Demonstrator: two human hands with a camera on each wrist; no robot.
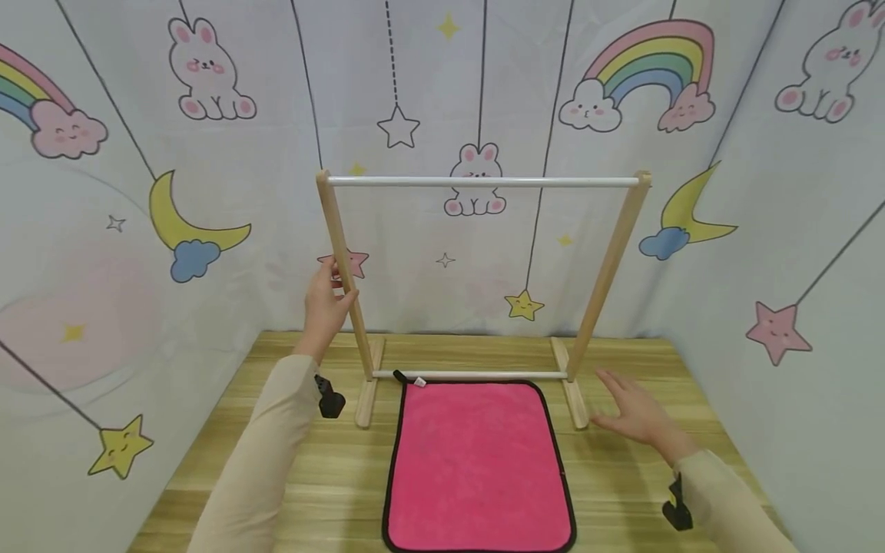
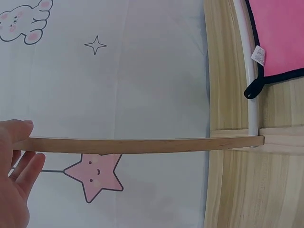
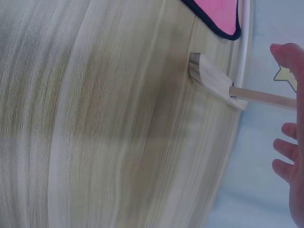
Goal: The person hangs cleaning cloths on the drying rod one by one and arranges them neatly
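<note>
A wooden rack (image 1: 618,265) with white upper and lower bars stands at the back of the table. My left hand (image 1: 326,306) holds its left post (image 2: 142,146) partway up, thumb on the near side and fingers around the other. To the right of the rack's right foot (image 1: 575,399), my right hand (image 1: 634,411) hovers with fingers extended, holding nothing. The right wrist view shows that hand (image 3: 297,118) at the edge, beside the right post. Between the feet lies a flat pink towel (image 1: 477,468) with black edging, its black loop (image 2: 254,89) overlapping the lower bar.
The wood-grain table (image 1: 325,476) runs back to a white cloth backdrop (image 1: 263,153) printed with rabbits, stars, moons and rainbows. The backdrop closes in the left, right and rear sides. A small black device (image 1: 330,399) sits on the left wrist.
</note>
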